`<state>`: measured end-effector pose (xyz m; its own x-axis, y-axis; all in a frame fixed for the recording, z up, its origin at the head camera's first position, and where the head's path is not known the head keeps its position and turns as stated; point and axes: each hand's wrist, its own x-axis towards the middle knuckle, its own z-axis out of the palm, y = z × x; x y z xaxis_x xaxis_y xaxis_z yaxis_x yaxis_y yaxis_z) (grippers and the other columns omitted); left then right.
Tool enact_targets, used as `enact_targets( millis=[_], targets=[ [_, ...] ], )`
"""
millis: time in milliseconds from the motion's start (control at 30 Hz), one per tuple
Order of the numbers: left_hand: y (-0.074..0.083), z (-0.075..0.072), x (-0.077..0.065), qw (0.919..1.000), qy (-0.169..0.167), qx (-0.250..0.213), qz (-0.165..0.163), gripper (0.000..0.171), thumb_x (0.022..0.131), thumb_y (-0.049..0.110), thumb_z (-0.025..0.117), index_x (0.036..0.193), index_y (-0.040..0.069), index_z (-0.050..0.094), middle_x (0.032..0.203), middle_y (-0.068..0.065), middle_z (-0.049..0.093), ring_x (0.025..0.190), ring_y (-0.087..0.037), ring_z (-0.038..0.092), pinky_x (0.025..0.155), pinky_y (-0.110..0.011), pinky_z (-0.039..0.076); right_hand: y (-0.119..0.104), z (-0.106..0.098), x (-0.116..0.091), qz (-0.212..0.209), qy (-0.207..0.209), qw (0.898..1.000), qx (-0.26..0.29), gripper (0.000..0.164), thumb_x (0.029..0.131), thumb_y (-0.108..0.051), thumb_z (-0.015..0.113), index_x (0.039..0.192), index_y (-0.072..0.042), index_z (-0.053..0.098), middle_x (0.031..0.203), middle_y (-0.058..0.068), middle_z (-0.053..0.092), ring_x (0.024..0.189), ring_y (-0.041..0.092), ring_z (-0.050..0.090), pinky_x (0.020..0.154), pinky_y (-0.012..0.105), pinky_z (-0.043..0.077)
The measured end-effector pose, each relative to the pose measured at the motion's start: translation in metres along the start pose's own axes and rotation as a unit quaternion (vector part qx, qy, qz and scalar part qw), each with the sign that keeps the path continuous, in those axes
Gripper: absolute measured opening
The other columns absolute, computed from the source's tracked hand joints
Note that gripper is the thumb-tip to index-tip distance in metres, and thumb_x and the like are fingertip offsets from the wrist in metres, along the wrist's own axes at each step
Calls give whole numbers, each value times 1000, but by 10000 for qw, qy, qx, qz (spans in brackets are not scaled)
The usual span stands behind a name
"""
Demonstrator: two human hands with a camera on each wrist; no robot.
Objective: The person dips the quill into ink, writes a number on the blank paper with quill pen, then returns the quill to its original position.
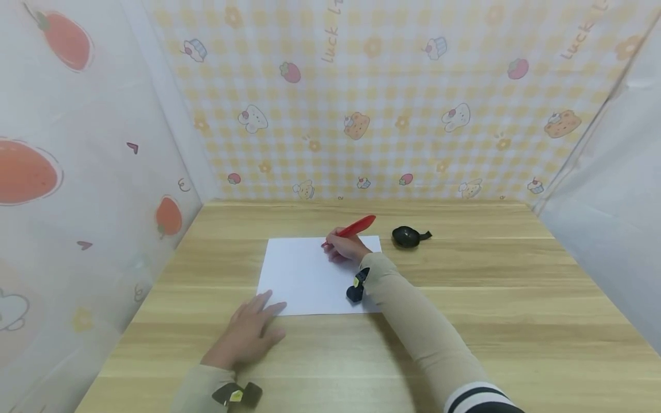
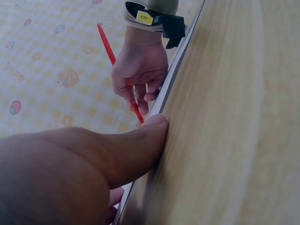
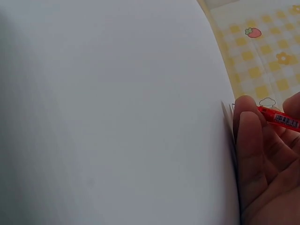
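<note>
A white sheet of paper (image 1: 299,275) lies on the wooden table. My right hand (image 1: 346,248) rests over its upper right part and pinches a red pen (image 1: 357,226). The pen's broad, feather-like end slants up to the right, and its tip points down at the paper. In the right wrist view, fingers curl beside the pen (image 3: 283,119), whose tip is at the sheet; contact is hard to tell. My left hand (image 1: 250,332) lies with spread fingers at the sheet's lower left corner. Its thumb (image 2: 136,150) shows close to the paper edge in the left wrist view.
A small black pan-shaped dish (image 1: 405,237) with a short handle sits right of the paper's top corner. Behind the table (image 1: 516,298) hangs a yellow checked cloth (image 1: 335,155). Pale sheeting (image 1: 103,126) stands along the left side and also along the right.
</note>
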<state>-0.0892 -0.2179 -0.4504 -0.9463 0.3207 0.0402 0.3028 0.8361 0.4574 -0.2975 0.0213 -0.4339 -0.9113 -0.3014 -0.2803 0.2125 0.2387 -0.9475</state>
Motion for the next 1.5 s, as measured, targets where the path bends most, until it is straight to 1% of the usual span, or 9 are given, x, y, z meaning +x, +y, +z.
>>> enact_targets(
  millis=[333,533,733,900,1033,1133,1333,1500],
  targets=[
    [0,1,-1,10000,-36,66,22,54,94,37,60,141,14,50,155,-21,27,141,-42,23,111,-64,12,1,-3,2,2,-252,9996,88,15,94,-17,54,100,-5,59,90,11,70,58,18,63,53,24,53],
    [1,1,-1,10000,-59,-48,-36,55,94,38,61,141,14,50,155,-21,27,141,-42,23,111,-64,11,3,-3,0,16,-232,9997,22,13,94,-17,54,100,-6,59,90,12,70,58,19,64,53,24,54],
    [-1,1,-3,9999,41,-8,-97,58,93,43,61,143,17,48,154,-19,29,139,-43,26,111,-64,14,4,-1,2,-47,-271,9996,61,12,94,-17,54,99,-7,59,90,10,69,56,17,62,54,24,54],
    [-2,2,-3,9999,8,54,-96,58,94,42,60,144,17,48,156,-21,25,140,-46,21,111,-64,12,5,-1,3,-84,-273,9996,77,13,94,-17,55,99,-7,59,90,10,69,56,17,62,54,24,55],
    [0,1,-2,9999,-7,33,-118,57,94,42,59,143,15,49,155,-24,23,139,-50,18,110,-67,11,6,-2,3,-82,-285,9996,20,14,94,-18,55,100,-7,59,90,10,69,57,18,63,54,25,55],
    [1,0,-2,9999,1,14,-131,57,94,42,59,142,14,49,155,-26,23,139,-52,18,109,-68,11,7,-2,3,-99,-316,9994,-43,14,94,-19,54,100,-7,59,90,10,70,58,18,63,54,24,54],
    [1,-1,-1,9998,-89,54,-160,58,95,43,58,143,14,48,155,-26,22,139,-52,17,109,-68,10,7,-3,3,-104,-365,9992,-134,15,93,-20,54,98,-7,60,88,10,70,58,18,63,52,24,53],
    [1,-1,-1,9997,-124,66,-191,57,95,43,57,143,14,48,155,-25,23,139,-51,17,109,-68,10,7,-3,3,-176,-500,9985,-121,15,94,-18,53,98,-6,60,88,10,71,59,17,63,53,24,53]
  ],
)
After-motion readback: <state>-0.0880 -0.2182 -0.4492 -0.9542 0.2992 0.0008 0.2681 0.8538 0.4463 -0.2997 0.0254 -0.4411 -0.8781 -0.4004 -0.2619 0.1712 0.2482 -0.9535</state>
